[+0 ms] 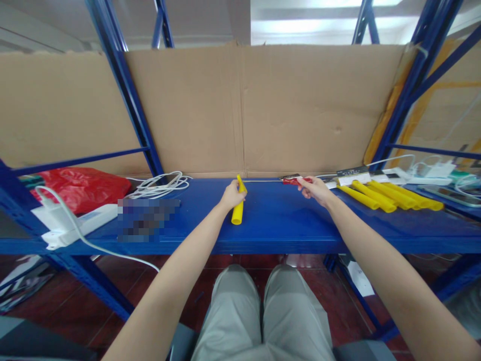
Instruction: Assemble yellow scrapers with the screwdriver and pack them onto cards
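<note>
My left hand (233, 194) is closed around a yellow tube (237, 214) over the middle of the blue shelf (278, 215). One end of the tube points toward me, and its upper end sticks out above my fingers. To the right, my right hand (314, 189) pinches a small red item (295, 180) near the back of the shelf; what it is cannot be made out. Several more yellow tubes (391, 195) lie side by side on the shelf, right of my right hand. A thin pale line runs along the shelf's back edge between my hands.
A red plastic bag (88, 188), a coiled white cable (161, 186) and a white power strip (80, 225) lie at the left. Black-and-white boxes (353, 175) and chargers stand at the right back. Cardboard (293, 110) and blue posts rise behind.
</note>
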`<state>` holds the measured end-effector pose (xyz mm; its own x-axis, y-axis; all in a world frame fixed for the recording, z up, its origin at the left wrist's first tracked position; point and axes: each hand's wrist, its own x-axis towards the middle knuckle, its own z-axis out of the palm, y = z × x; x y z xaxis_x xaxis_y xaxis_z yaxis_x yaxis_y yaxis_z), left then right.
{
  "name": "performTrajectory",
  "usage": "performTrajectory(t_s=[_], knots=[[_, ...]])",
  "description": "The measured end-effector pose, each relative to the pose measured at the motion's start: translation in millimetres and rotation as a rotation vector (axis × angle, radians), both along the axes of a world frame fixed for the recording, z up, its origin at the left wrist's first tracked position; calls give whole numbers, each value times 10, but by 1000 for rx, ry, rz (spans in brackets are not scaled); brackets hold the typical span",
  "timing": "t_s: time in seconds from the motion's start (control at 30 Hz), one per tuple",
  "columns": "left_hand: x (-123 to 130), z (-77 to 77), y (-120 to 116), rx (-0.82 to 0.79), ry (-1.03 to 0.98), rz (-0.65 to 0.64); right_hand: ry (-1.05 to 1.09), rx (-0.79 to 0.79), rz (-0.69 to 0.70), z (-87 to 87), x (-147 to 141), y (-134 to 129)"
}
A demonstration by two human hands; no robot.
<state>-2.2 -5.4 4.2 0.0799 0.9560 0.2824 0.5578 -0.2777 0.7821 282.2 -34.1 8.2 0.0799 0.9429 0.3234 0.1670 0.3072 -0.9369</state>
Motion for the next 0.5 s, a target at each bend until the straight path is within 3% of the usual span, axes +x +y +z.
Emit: performTrajectory(t_s=[0.13,0.33,0.5], knots=[[5,0,-7,12,4,-10,-13,-23,-18,6,-7,-14],[-2,11,-16,3,-4,1,77,-5,80,6,-7,-6],[-4,6,-19,9,-4,3,49,11,35,9,-15,-4]])
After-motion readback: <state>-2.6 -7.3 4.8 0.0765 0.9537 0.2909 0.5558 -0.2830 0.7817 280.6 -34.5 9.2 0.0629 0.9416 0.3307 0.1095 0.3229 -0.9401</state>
